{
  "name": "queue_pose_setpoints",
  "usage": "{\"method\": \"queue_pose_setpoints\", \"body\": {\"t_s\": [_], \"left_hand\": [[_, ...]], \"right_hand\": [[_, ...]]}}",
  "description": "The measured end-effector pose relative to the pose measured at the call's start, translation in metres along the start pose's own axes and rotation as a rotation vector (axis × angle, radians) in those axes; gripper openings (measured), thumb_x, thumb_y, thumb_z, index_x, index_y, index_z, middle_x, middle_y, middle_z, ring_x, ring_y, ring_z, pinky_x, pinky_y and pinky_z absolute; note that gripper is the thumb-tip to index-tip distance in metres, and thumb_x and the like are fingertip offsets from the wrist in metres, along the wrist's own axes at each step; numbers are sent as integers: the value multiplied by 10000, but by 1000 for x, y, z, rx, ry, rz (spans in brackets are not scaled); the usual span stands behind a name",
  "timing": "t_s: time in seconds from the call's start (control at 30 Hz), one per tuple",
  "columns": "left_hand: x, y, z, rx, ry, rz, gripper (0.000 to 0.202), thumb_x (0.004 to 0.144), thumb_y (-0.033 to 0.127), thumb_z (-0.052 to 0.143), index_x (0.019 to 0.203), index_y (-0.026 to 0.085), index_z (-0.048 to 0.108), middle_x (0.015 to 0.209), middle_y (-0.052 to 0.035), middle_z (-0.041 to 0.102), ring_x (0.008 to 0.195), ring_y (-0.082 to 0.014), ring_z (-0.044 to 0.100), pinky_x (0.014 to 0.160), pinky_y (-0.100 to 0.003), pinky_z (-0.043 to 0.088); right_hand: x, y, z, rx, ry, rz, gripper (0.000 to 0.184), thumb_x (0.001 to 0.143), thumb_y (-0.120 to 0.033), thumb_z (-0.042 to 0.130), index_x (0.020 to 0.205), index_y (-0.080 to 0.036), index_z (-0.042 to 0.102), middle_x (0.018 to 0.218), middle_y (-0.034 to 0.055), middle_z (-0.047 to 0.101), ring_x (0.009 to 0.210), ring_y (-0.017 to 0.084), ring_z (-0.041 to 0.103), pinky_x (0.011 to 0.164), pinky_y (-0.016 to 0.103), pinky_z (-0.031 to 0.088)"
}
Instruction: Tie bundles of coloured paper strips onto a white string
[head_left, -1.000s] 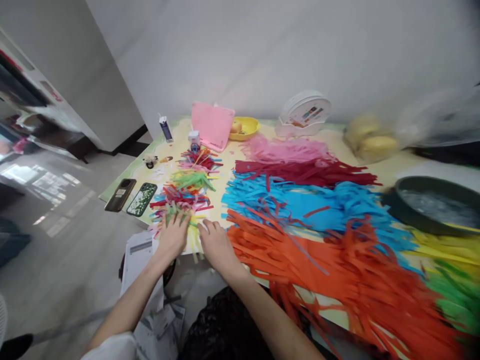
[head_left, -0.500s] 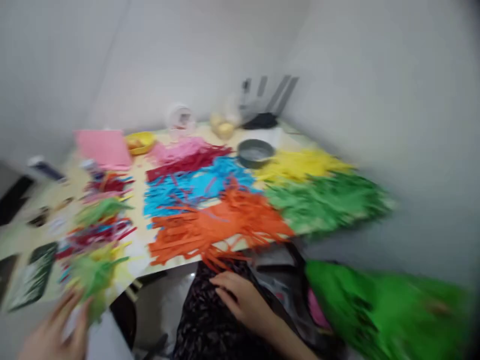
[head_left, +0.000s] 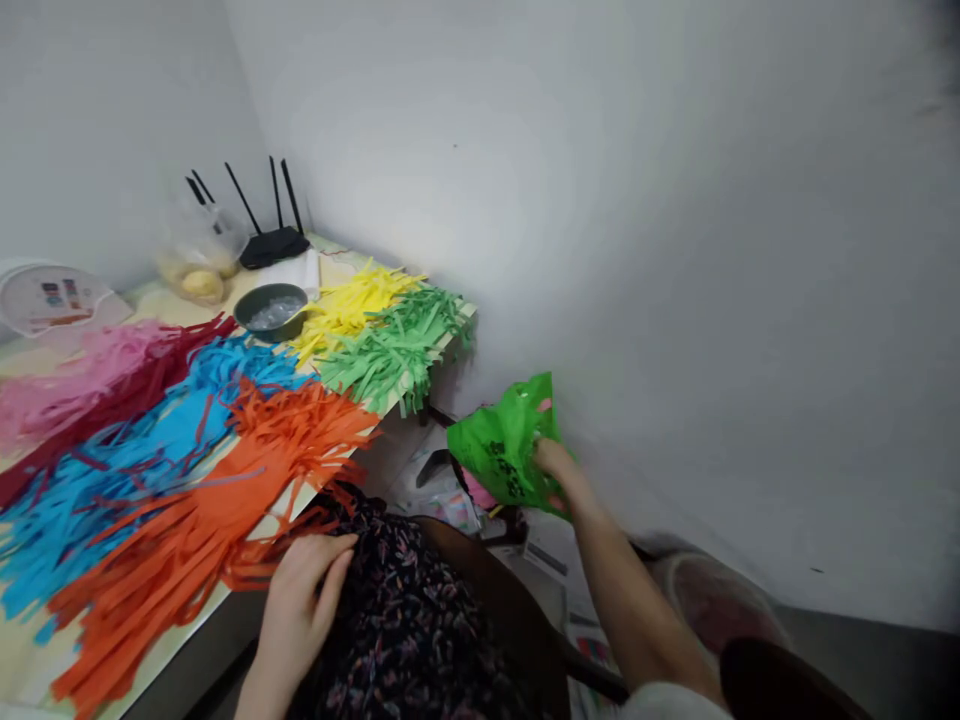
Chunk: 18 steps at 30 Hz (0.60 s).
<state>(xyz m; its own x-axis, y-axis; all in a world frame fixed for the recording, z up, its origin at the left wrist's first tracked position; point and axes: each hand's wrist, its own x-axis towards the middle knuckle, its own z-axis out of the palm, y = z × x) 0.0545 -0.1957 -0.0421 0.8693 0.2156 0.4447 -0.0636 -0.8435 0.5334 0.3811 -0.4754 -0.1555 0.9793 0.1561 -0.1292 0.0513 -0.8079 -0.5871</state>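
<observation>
My right hand [head_left: 553, 462] reaches out to a green plastic bag [head_left: 504, 445] with dark print, low beside the wall. Its fingers are partly hidden at the bag's edge and look closed on it. Pink material shows by the bag. My left hand [head_left: 304, 580] rests at the table's front edge by the dark flowered cloth [head_left: 420, 620] over my lap. Its fingers lie loosely stretched with the thumb a little apart, and nothing shows in them. Close by, orange fringed paper strips [head_left: 225, 500] hang over the edge.
On the table lie blue [head_left: 161, 420], dark red [head_left: 124, 380], pink [head_left: 105, 360], yellow [head_left: 352, 300] and green fringes [head_left: 397, 345]. A dark bowl [head_left: 271, 312], a bag of yellowish round things [head_left: 199, 280] and a black router [head_left: 274, 245] stand behind. A chair [head_left: 480, 590] is below.
The view has swung right. My left hand has come from light green fringe at the table's left to my lap. My right hand has gone from my lap to the green bag.
</observation>
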Motion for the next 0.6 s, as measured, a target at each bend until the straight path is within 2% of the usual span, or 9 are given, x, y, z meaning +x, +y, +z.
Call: {"method": "queue_pose_setpoints", "body": {"t_s": [0.1, 0.2, 0.37, 0.5, 0.6], "left_hand": [[12, 2, 19, -7, -111, 26, 157, 937, 227, 539, 980, 208, 689, 873, -23, 743, 781, -158, 683, 747, -275, 548], [11, 1, 24, -1, -130, 15, 169, 949, 237, 525, 982, 199, 687, 876, -28, 743, 781, -158, 681, 751, -277, 542], [5, -5, 21, 23, -120, -14, 155, 946, 239, 535, 979, 205, 683, 886, -17, 742, 801, -158, 684, 759, -274, 538], [7, -8, 16, 42, -111, -15, 157, 940, 239, 542, 1005, 204, 680, 908, -27, 746, 813, -168, 687, 761, -281, 536], [13, -7, 11, 47, -110, -13, 173, 940, 243, 538, 1028, 194, 679, 931, -43, 747, 834, -176, 688, 772, -292, 533]], "right_hand": [[-3, 4, 7, -179, -228, 89, 338, 932, -339, 607, 1213, -153, 589, 1213, 102, 604, 1025, 218, 625, 857, 401, 546], [4, 5, -7, -333, -329, 119, 332, 937, -339, 598, 1215, -157, 588, 1219, 102, 603, 1028, 215, 623, 865, 410, 543], [14, -6, -46, -527, -313, 90, 312, 938, -348, 595, 1169, -139, 609, 1162, 105, 629, 993, 207, 634, 852, 398, 538], [11, -28, -78, -567, -259, -31, 258, 944, -298, 520, 999, -120, 699, 956, 169, 698, 872, 244, 665, 742, 347, 490], [11, -48, -103, -535, -219, -152, 266, 913, -301, 507, 902, -154, 729, 802, 151, 710, 727, 248, 661, 636, 327, 438]]}}
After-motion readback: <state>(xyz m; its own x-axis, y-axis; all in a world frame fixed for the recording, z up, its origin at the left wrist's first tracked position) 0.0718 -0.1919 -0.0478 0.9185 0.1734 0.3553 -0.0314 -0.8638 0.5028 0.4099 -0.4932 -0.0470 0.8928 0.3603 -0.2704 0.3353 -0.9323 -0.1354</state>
